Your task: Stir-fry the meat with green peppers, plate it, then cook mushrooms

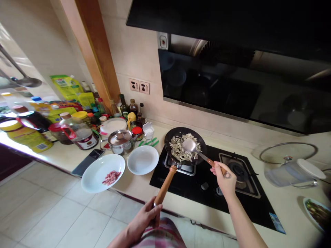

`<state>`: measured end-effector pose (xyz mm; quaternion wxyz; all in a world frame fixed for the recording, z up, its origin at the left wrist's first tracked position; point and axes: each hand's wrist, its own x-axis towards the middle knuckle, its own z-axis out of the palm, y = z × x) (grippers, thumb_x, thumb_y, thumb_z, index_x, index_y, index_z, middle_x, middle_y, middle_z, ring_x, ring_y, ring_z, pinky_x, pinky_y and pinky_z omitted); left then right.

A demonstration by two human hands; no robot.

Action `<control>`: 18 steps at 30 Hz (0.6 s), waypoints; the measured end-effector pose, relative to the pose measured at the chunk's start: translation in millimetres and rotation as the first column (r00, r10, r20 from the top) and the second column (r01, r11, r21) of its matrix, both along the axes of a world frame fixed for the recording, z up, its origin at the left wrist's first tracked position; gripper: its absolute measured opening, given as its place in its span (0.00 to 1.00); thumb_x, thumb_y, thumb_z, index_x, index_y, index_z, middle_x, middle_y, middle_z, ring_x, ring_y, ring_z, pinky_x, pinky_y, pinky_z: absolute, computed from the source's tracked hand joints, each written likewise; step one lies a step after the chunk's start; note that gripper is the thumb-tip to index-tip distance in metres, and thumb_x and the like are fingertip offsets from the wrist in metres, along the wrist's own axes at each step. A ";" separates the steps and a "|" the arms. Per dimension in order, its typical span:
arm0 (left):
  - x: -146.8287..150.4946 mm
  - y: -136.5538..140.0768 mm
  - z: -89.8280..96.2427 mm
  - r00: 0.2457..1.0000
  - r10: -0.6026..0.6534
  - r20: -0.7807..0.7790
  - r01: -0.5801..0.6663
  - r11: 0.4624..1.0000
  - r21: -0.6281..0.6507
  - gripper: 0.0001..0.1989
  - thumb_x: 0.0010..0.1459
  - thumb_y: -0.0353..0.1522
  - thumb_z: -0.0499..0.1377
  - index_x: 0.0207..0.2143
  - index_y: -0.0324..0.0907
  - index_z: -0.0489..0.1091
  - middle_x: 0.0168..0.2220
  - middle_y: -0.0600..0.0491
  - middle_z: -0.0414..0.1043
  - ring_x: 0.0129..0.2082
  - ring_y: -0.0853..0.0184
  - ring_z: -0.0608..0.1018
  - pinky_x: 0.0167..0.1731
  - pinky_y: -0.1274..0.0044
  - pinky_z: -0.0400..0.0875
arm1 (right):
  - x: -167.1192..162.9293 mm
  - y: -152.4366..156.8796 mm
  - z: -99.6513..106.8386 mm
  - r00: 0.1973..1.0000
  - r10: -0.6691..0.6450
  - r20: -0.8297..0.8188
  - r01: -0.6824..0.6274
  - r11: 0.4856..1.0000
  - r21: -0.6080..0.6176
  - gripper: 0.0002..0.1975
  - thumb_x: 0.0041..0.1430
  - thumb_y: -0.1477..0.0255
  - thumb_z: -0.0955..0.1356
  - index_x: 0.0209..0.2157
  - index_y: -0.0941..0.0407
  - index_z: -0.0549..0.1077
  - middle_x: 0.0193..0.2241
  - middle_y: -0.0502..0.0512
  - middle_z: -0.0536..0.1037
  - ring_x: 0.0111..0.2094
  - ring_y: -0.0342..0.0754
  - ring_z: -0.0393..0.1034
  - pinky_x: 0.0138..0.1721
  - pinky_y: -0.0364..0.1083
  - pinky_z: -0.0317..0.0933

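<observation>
A dark wok (168, 146) sits on the left burner with pale sliced pieces, which look like mushrooms (178, 148), spread inside. My left hand (146, 218) is wrapped around the end of the wok's wooden handle (165, 186). In my right hand (225, 177) is a spatula (190, 145) with a metal blade and a wooden grip; its blade rests among the pieces in the wok. To the left of the wok stands a white bowl (142, 159). Beside it, a larger white plate (95, 172) carries a small heap of pinkish raw meat strips (111, 177).
The black gas stove (207, 199) has a second burner (238, 171) on the right. Farther right are a glass lid (288, 151), a clear pitcher (287, 174) and a dish of food (318, 212). Bottles, jars and a steel pot (121, 141) crowd the left counter. A range hood (232, 20) overhangs.
</observation>
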<state>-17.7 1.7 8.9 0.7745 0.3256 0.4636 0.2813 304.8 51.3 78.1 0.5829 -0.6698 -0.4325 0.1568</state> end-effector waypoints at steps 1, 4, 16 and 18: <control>-0.2 -0.1 -0.1 1.000 -0.005 -0.010 0.005 1.000 -0.003 0.40 0.45 0.48 0.63 0.54 0.36 0.55 0.16 0.61 0.62 0.17 0.71 0.66 0.20 0.79 0.55 | -0.8 2.9 -6.5 0.998 -0.025 0.058 0.023 0.999 0.036 0.19 0.52 0.58 0.68 0.35 0.59 0.76 0.28 0.60 0.80 0.28 0.52 0.77 0.30 0.46 0.71; -1.0 -0.3 -0.1 1.000 -0.006 -0.021 0.006 1.000 -0.008 0.43 0.44 0.50 0.63 0.55 0.36 0.54 0.17 0.61 0.62 0.17 0.71 0.66 0.19 0.79 0.56 | -5.2 9.9 -23.3 0.991 -0.108 0.074 0.103 0.993 0.062 0.17 0.52 0.59 0.69 0.36 0.59 0.77 0.29 0.60 0.80 0.28 0.52 0.77 0.31 0.46 0.71; 0.0 -0.4 -0.7 0.999 -0.051 0.017 0.050 0.997 0.063 0.39 0.45 0.51 0.62 0.53 0.38 0.57 0.12 0.66 0.52 0.13 0.77 0.54 0.17 0.80 0.48 | -13.5 -23.6 -4.1 0.997 0.040 -0.059 -0.043 0.997 -0.059 0.18 0.52 0.58 0.68 0.34 0.59 0.76 0.24 0.58 0.79 0.24 0.50 0.76 0.25 0.44 0.72; 0.6 -0.7 -0.7 0.998 -0.053 0.029 0.051 0.996 0.073 0.38 0.46 0.50 0.63 0.53 0.38 0.57 0.12 0.66 0.51 0.13 0.77 0.54 0.17 0.80 0.48 | -19.5 -15.2 -19.2 0.997 0.059 -0.053 -0.060 0.998 -0.023 0.18 0.53 0.57 0.68 0.34 0.59 0.76 0.26 0.59 0.79 0.26 0.50 0.76 0.27 0.45 0.72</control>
